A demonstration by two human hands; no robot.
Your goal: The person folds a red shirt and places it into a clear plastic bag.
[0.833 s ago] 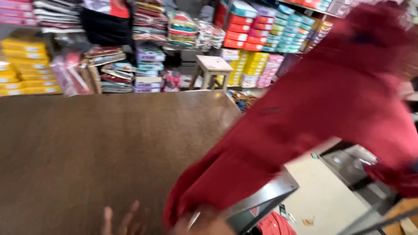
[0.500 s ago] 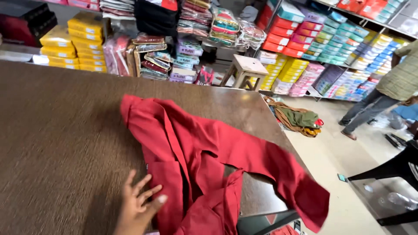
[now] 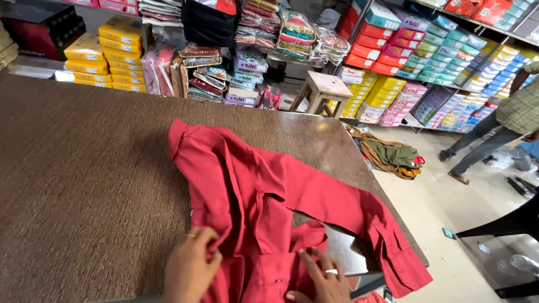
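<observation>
A red shirt (image 3: 264, 196) lies crumpled across the middle of the brown bench (image 3: 84, 168), one sleeve trailing off the lower-right edge. The left hand (image 3: 191, 266) pinches its fabric at bottom centre; the right hand (image 3: 323, 278), wearing a ring, presses flat on it.

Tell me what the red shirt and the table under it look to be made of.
Red shirt: a soft woven fabric, likely cotton, matte; it creases and drapes limply over the table edge. Table: dark brown top with a fine grain, probably wood or laminate; its low sheen near the far corner leaves that open.
</observation>
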